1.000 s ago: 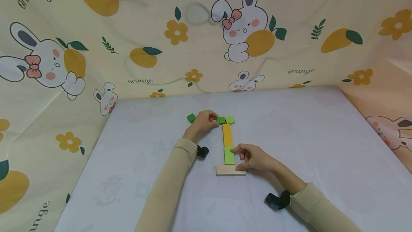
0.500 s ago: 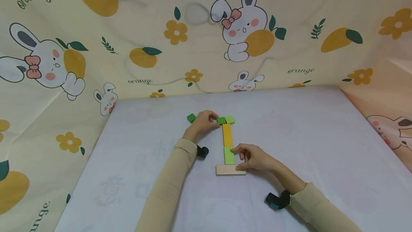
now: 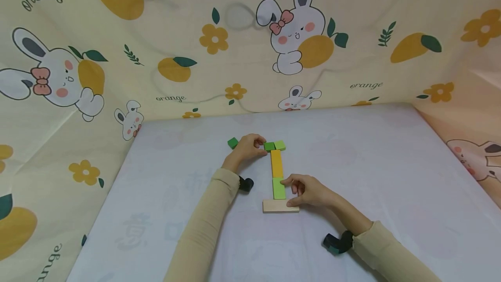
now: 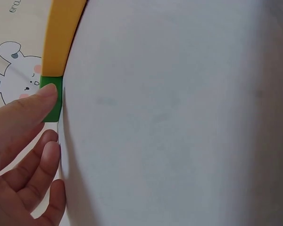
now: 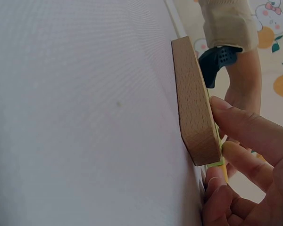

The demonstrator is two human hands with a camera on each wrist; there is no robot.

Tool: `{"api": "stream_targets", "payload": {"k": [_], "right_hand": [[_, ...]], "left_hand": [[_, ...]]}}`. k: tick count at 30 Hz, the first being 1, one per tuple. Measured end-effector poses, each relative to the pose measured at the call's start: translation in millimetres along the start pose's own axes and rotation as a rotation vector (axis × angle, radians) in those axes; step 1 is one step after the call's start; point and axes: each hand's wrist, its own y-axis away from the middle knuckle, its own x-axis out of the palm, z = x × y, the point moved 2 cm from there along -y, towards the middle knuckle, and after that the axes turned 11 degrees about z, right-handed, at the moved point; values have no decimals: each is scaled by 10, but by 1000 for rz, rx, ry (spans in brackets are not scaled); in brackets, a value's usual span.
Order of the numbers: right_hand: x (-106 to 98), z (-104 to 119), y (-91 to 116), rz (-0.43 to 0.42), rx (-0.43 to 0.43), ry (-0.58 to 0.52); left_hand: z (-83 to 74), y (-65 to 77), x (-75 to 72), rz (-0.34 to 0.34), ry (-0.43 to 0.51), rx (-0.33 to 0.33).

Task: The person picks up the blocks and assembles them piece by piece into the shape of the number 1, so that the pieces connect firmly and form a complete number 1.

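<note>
Blocks lie in a line on the white table. A plain wooden block [image 3: 275, 206] sits crosswise at the near end, followed by a light green block [image 3: 278, 189] and a long yellow block [image 3: 276, 163]. At the far end a dark green block [image 3: 269, 146] adjoins a lighter green block [image 3: 279, 145]. My left hand [image 3: 248, 148] pinches the dark green block [image 4: 51, 113], thumb on its face beside the yellow block [image 4: 61, 40]. My right hand [image 3: 311, 191] touches the wooden block [image 5: 194, 99] with its thumb, its index finger at the light green block.
Another dark green block [image 3: 232, 143] stands left of my left hand. Patterned cloth [image 3: 235, 64] with rabbits and oranges walls the back and sides of the white table [image 3: 372, 156]. A black wrist camera [image 3: 246, 184] sits below the left hand, another wrist camera [image 3: 337, 243] below the right.
The dark green block under my left fingers has turned slightly and sits nearer the lighter green one. My right hand stays in place.
</note>
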Motion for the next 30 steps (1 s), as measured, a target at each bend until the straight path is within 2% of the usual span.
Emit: {"api": "stream_targets", "payload": {"k": [5,10,17,21,27,30], "right_hand": [[-9,8,2,3,-8,4],[-3,7,-1,4,-5,9],[6,15,-2,-4,-13,21],[4,11,-2,-1,-1,12],[1,9,5,2,-4,7],[0,9,5,2,-4,10]], "left_hand": [[-15,31,-10,-8,17,-4],[-20,95,-47,-52,11,21],[21,243,-122,-100,117,9],[68,334,-166,-131,126,29],[158,446,-239,-212,103,70],[226,482,-276,-262,111,68]]}}
